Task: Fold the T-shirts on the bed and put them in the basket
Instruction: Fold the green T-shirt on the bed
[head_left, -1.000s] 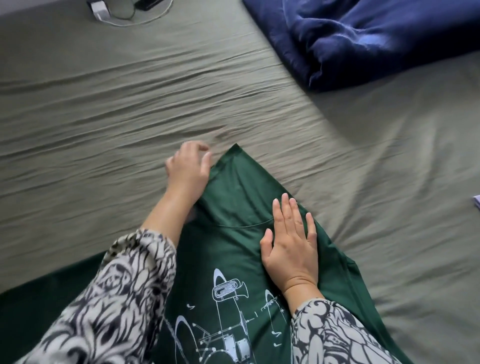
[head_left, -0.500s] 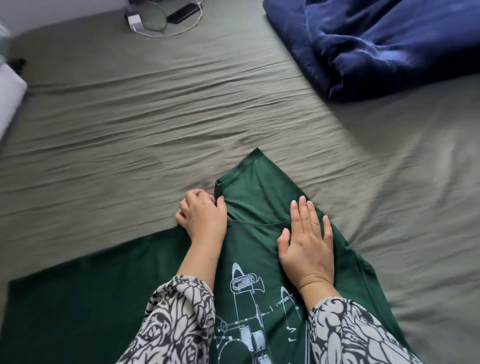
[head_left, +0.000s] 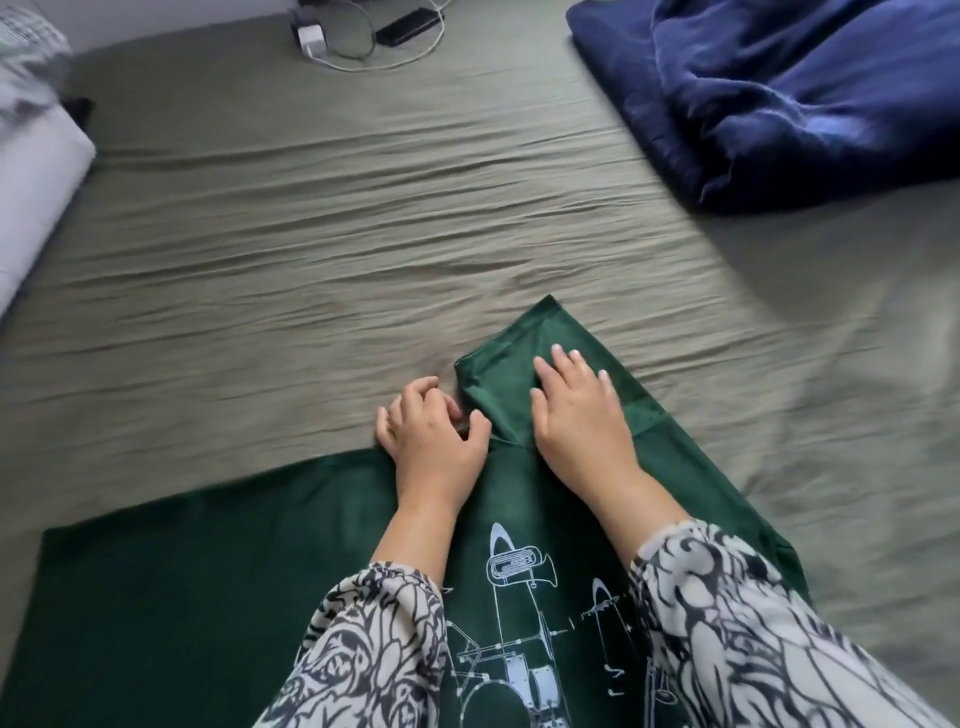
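Note:
A dark green T-shirt (head_left: 218, 587) with a white print of musical instruments lies spread on the olive bed sheet (head_left: 322, 249). One sleeve (head_left: 524, 338) points away from me. My right hand (head_left: 576, 410) presses flat on that sleeve, fingers straight. My left hand (head_left: 434, 434) sits at the sleeve's underarm edge with its fingers curled and the thumb on the fabric, pinching the shirt's edge. No basket is in view.
A crumpled navy blanket (head_left: 800, 88) fills the far right corner. A white charger with cables and a dark device (head_left: 363, 36) lie at the bed's far edge. A white pillow (head_left: 31, 176) lies at the left.
My left hand drew back from near the sleeve's tip to the underarm. My right hand slid forward from the chest onto the sleeve. The view has widened over the shirt's body.

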